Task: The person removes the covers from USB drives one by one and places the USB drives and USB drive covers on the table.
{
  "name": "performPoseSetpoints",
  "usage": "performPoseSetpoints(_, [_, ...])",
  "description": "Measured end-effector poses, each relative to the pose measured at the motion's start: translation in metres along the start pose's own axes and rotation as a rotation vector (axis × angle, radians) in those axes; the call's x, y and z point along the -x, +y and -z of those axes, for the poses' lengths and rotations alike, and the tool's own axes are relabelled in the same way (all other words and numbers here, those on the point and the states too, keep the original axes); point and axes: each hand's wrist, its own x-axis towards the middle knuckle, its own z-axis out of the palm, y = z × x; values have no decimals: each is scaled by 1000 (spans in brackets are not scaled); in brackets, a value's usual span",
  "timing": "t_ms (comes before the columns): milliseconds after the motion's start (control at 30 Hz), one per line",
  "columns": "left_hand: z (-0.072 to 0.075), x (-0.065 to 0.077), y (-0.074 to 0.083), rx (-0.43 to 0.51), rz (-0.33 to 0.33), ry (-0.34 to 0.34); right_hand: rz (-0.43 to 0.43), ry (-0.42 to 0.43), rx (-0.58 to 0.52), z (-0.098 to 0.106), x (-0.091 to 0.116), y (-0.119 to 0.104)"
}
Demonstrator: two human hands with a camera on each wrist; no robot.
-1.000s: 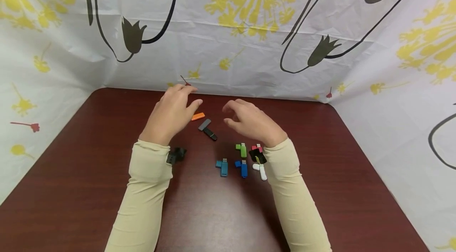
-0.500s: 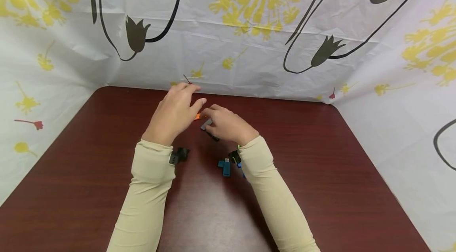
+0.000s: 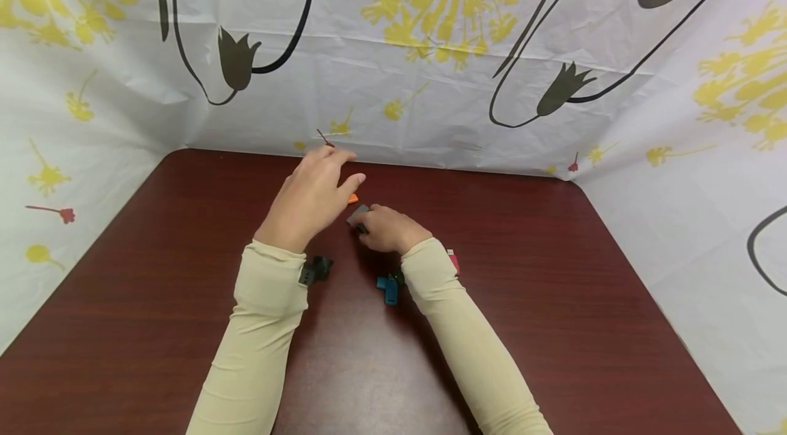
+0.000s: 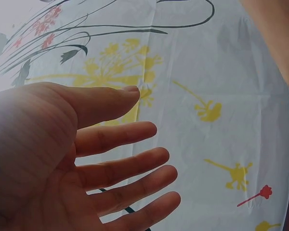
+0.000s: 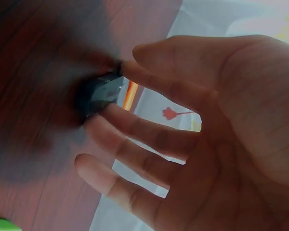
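Dark grey flat stick (image 3: 358, 214) lies on the table under the fingertips of the person's right hand (image 3: 389, 229), whose fingers reach out to touch it, thumb apart. The left hand (image 3: 310, 196) holds nothing, thumb and fingers spread, near a small orange piece (image 3: 353, 199). Nearer the person is a teal-blue USB stick (image 3: 391, 291); a red one (image 3: 453, 261) shows beside the right beige sleeve (image 3: 464, 332). White flower-printed sheeting (image 3: 344, 46) borders the dark red-brown wooden table (image 3: 584, 326).

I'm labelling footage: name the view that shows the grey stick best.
Right wrist: there the grey stick appears largest, though dark. Head shows it small, partly hidden by the right hand; left wrist, not at all.
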Motion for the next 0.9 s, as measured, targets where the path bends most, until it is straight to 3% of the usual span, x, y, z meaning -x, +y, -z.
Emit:
performPoseSetpoints(367, [-1, 0, 1, 3, 6, -20, -92, -18, -45, 0, 1, 13])
performPoseSetpoints(900, [-2, 0, 1, 14, 16, -35, -108, 9, -23, 7, 8, 21])
